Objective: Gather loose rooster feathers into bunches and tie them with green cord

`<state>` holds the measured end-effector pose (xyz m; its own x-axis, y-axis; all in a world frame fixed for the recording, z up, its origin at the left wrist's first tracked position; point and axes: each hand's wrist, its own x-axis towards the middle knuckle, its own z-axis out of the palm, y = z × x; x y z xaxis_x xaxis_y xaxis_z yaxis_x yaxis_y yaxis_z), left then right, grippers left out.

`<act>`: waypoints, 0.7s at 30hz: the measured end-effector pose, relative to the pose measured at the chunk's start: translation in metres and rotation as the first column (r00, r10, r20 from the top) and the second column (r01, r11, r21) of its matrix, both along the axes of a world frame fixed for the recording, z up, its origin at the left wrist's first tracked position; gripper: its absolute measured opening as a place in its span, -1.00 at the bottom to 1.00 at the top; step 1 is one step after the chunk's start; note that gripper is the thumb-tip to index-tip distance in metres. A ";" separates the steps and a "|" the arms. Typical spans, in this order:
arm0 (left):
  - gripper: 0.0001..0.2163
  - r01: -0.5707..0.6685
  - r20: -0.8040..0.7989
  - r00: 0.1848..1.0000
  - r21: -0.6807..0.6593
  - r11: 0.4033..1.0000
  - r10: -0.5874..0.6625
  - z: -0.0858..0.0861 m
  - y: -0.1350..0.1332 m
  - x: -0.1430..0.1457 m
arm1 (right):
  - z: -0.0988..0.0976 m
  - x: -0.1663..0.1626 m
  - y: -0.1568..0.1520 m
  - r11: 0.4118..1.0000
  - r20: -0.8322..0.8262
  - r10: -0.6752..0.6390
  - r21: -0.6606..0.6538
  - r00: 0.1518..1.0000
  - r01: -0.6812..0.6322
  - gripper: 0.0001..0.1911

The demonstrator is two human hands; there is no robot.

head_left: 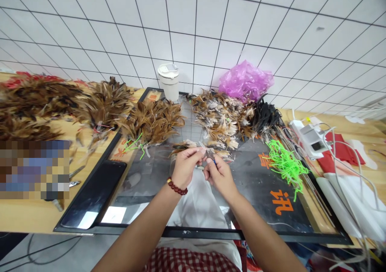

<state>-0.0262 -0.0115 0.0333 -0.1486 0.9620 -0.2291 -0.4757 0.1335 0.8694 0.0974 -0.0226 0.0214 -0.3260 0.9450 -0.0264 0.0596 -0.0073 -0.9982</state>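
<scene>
My left hand (185, 165), with a dark red bead bracelet (176, 187) on the wrist, pinches a small bundle of brown feathers (187, 146) by their pale quill ends. My right hand (218, 173) is closed just to the right of it, fingertips meeting the left hand's at the quills; a bit of blue shows between its fingers. Both hands hover over a dark glossy board (256, 179) with orange characters. A white cloth (196, 201) lies under my wrists.
Heaps of brown feathers (152, 121) and mixed pale ones (220, 117) lie behind, with neon green ties (286, 163), a black phone (93, 191), a white cup (169, 81), a pink plastic bag (245, 81), a white power strip (307, 135) with cables, and scissors (74, 175).
</scene>
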 end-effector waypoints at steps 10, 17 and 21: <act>-0.84 0.003 0.043 0.999 -0.043 0.999 -0.001 0.006 0.001 0.002 | -0.004 0.002 0.000 1.000 0.017 0.010 0.011 1.000 -0.010 -0.69; -0.85 0.018 0.022 1.000 -0.033 0.999 -0.017 0.003 0.000 0.001 | -0.003 0.001 0.002 1.000 0.030 0.012 0.008 0.999 -0.012 -0.67; -0.86 0.036 0.031 0.999 -0.050 0.998 -0.034 0.004 0.000 0.001 | -0.001 0.001 0.002 1.000 0.027 -0.006 -0.005 1.000 0.006 -0.68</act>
